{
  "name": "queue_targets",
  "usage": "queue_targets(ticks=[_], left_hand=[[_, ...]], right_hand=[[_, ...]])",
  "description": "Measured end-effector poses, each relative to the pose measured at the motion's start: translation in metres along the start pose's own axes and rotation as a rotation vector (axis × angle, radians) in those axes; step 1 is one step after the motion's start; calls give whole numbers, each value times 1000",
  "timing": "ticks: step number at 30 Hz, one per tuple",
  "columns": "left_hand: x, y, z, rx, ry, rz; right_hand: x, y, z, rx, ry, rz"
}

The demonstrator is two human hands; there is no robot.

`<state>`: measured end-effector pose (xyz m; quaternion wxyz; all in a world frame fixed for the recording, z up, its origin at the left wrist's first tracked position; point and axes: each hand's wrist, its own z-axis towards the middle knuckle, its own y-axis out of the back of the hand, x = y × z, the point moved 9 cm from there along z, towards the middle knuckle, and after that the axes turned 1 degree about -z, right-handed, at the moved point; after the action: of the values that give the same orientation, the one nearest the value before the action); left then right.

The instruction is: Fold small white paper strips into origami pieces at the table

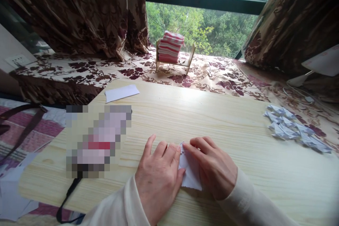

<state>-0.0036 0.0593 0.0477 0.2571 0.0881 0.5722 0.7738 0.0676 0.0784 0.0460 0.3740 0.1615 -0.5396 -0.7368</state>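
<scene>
A small piece of white paper (191,177), folded at its top and with a ragged lower edge, lies on the table in front of me between my hands. My left hand (160,169) rests over its left side, thumb and forefinger holding it down, little finger stretched out to the left. My right hand (215,166) grips the right side and top with curled fingers; its forefinger touches the upper edge near my left fingertips. The fold under my fingertips is partly hidden.
Several folded paper pieces (288,123) lie at the table's right. A white paper strip (122,93) sits at the far left, near a blurred-out object with a black strap (69,192). A small wooden rack (189,61) holds striped cloths (171,47) on the window sill.
</scene>
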Motion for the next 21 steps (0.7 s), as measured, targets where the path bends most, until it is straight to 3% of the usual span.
queue_targets(ticks=[6, 13, 21], left_hand=[[-1, -1, 0, -12, -1, -11], [-2, -1, 1, 16, 10, 16], [-6, -3, -1, 93, 8, 44]], right_hand=[[1, 0, 3, 39, 8, -97], [4, 0, -13, 52, -9, -179], [-9, 8, -27, -41, -42, -41]])
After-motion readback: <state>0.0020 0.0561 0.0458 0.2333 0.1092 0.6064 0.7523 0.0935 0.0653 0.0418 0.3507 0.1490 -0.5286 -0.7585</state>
